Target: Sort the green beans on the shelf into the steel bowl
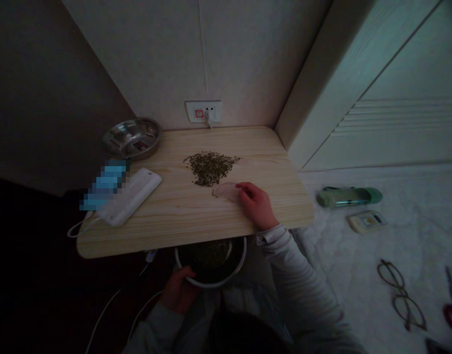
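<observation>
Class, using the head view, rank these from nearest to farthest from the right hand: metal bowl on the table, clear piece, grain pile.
1. Clear piece: held in the right hand.
2. Grain pile: just beyond, leftward.
3. Metal bowl: at the table's far left corner.

Pale wood grain, polished metal, clear plastic and soft cloth

The tabletop (167, 211) mid-frame looks like smooth, wood-grained board with a low sheen; the heap of granules (211, 169) at centre is matt and rough. Just right of them, the thin disc (226, 190) looks like transparent plastic. The basin (111, 141) at upper left is glossy, mirror-like metal, and the white block (128, 201) below it smooth plastic. At bottom centre the bowl (213, 285) has a smooth, pale rim, its material unclear. Lower right, the sleeve (299, 270) is matt cloth, the bedding (332, 260) quilted fabric.
</observation>
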`<state>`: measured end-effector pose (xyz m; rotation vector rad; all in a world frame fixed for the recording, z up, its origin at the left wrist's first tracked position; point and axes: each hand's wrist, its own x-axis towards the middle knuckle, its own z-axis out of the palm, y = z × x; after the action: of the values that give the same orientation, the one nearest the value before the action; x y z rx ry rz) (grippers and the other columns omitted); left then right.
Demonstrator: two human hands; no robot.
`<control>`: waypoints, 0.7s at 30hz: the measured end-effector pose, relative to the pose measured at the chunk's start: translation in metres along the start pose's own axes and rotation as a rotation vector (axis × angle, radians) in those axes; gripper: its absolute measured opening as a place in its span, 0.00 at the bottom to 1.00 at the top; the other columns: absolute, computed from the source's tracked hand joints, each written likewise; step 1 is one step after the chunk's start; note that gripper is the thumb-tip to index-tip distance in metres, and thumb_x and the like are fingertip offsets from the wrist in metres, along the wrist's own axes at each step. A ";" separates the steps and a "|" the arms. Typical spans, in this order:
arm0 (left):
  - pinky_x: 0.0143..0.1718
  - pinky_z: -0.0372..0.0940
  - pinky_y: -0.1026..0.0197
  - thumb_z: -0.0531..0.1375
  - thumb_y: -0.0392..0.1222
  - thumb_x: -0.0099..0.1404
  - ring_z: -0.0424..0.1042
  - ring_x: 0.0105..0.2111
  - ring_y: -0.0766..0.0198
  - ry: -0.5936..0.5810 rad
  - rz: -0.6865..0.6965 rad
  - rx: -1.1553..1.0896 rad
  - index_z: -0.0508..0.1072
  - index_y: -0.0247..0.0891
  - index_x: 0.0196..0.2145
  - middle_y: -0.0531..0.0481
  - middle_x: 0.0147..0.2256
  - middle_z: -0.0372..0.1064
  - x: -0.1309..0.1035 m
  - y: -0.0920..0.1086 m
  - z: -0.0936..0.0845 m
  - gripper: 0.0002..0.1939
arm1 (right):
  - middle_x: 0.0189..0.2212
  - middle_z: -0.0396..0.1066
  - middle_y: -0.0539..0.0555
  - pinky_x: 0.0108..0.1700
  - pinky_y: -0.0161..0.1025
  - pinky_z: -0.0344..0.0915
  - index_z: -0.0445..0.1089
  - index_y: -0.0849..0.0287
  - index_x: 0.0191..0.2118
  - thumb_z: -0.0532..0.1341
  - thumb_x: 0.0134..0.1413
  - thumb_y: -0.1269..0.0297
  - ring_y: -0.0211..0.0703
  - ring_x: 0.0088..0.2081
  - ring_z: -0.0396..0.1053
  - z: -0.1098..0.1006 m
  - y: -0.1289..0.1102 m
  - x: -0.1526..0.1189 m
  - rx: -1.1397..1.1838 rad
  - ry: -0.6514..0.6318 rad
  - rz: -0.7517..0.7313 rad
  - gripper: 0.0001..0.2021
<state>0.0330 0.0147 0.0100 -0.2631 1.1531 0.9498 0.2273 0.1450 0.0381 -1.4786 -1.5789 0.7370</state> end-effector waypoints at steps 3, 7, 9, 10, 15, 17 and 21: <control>0.45 0.60 0.49 0.50 0.23 0.43 0.67 0.42 0.52 -0.008 -0.005 -0.006 0.63 0.33 0.49 0.47 0.35 0.73 -0.002 -0.001 0.002 0.32 | 0.22 0.65 0.49 0.29 0.34 0.56 0.69 0.58 0.35 0.51 0.45 0.66 0.37 0.24 0.60 -0.002 -0.003 -0.001 -0.026 -0.039 -0.016 0.12; 0.44 0.60 0.50 0.50 0.23 0.43 0.67 0.42 0.52 -0.016 0.002 -0.002 0.64 0.32 0.49 0.46 0.36 0.73 -0.002 -0.001 0.002 0.32 | 0.21 0.64 0.48 0.29 0.33 0.56 0.69 0.59 0.34 0.51 0.45 0.65 0.36 0.24 0.60 -0.004 -0.004 -0.003 0.031 -0.109 -0.039 0.12; 0.44 0.61 0.51 0.51 0.24 0.43 0.67 0.42 0.52 -0.024 0.012 -0.010 0.65 0.31 0.48 0.46 0.34 0.74 0.000 -0.001 0.000 0.31 | 0.21 0.64 0.48 0.29 0.33 0.56 0.69 0.60 0.34 0.52 0.45 0.65 0.36 0.25 0.60 -0.004 -0.004 -0.003 0.071 -0.097 -0.023 0.12; 0.43 0.61 0.51 0.51 0.23 0.43 0.67 0.41 0.52 -0.030 0.013 -0.013 0.65 0.31 0.47 0.45 0.33 0.74 0.000 -0.001 -0.001 0.30 | 0.21 0.65 0.48 0.29 0.33 0.56 0.69 0.60 0.34 0.52 0.45 0.66 0.36 0.25 0.60 -0.004 -0.004 -0.003 0.086 -0.090 -0.010 0.12; 0.42 0.62 0.51 0.51 0.23 0.42 0.68 0.41 0.52 -0.059 0.020 -0.010 0.67 0.30 0.46 0.46 0.29 0.75 0.001 -0.002 -0.003 0.30 | 0.21 0.63 0.48 0.28 0.32 0.56 0.68 0.61 0.33 0.52 0.44 0.68 0.35 0.24 0.59 -0.004 -0.004 -0.002 0.085 -0.087 0.002 0.11; 0.42 0.62 0.52 0.51 0.23 0.42 0.68 0.41 0.52 -0.070 0.027 -0.007 0.66 0.32 0.46 0.47 0.29 0.75 0.000 -0.002 -0.002 0.30 | 0.20 0.63 0.47 0.28 0.32 0.55 0.68 0.61 0.32 0.52 0.44 0.68 0.34 0.24 0.59 -0.005 -0.004 -0.002 0.077 -0.084 -0.007 0.10; 0.43 0.62 0.52 0.51 0.23 0.41 0.68 0.40 0.53 -0.041 0.038 0.034 0.66 0.32 0.47 0.48 0.28 0.75 -0.001 -0.001 -0.003 0.31 | 0.21 0.63 0.47 0.29 0.32 0.56 0.67 0.60 0.31 0.52 0.43 0.69 0.34 0.24 0.60 -0.005 -0.004 -0.003 0.064 -0.127 -0.038 0.09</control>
<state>0.0324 0.0118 0.0091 -0.1940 1.1392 0.9640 0.2299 0.1409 0.0431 -1.3747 -1.6581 0.8665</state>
